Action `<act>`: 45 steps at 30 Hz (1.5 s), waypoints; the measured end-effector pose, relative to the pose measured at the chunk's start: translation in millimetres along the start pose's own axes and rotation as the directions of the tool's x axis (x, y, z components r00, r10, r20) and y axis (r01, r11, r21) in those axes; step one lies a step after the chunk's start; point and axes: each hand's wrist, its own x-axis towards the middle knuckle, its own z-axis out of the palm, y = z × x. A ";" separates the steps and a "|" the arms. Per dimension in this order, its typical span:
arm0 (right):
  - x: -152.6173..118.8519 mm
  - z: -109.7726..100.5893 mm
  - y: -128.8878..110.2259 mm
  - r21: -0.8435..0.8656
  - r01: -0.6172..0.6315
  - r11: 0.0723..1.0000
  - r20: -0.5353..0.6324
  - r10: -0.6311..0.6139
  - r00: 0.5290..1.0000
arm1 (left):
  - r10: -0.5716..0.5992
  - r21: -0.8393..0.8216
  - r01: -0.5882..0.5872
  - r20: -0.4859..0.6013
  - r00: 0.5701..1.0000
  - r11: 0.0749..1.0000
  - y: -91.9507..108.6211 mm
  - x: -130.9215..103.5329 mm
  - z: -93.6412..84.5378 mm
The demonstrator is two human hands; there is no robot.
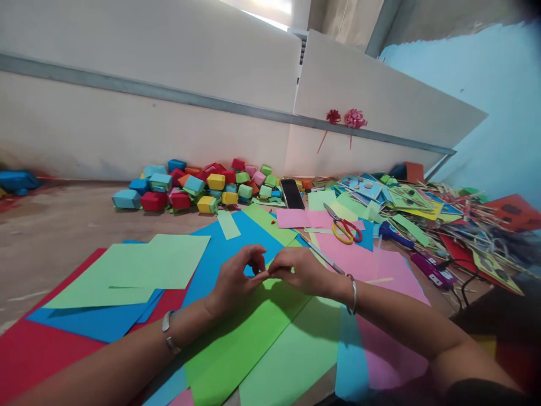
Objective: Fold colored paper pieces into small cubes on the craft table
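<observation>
My left hand (239,273) and my right hand (301,272) meet at the fingertips above the bright green paper sheet (253,332). Both are closed in a pinch, thumbs against fingers; whatever is between them is too small or hidden to name. Beneath the hands, the green sheet overlaps a blue paper sheet (211,239) and a pale green sheet (296,349). A pen (325,258) lies just beyond my right hand. Scissors (344,230) with yellow and red handles rest farther back on pink paper (384,270).
Folded paper boxes (181,200) in several colours are heaped along the wall, beside a phone (292,194). Pale green sheets (169,262) lie at left. On the right are a blue glue gun (395,235), a purple power strip (431,270) with cords, and piled paper crafts with sticks.
</observation>
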 end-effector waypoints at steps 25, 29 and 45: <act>-5.1 -97.5 12.5 -0.089 -0.112 0.990 -0.170 0.095 0.981 | 0.419 0.042 -0.441 0.243 0.875 0.896 6.1 -11.4 9.1; 77.2 -62.9 58.7 -0.424 -0.195 0.884 0.053 0.239 0.970 | 0.395 0.042 -0.414 0.228 0.890 0.909 5.7 -11.5 10.0; 171.9 -32.9 128.2 -0.657 -0.118 0.745 0.214 0.334 0.918 | 0.375 0.178 -0.461 0.370 0.850 0.869 11.8 -9.1 6.5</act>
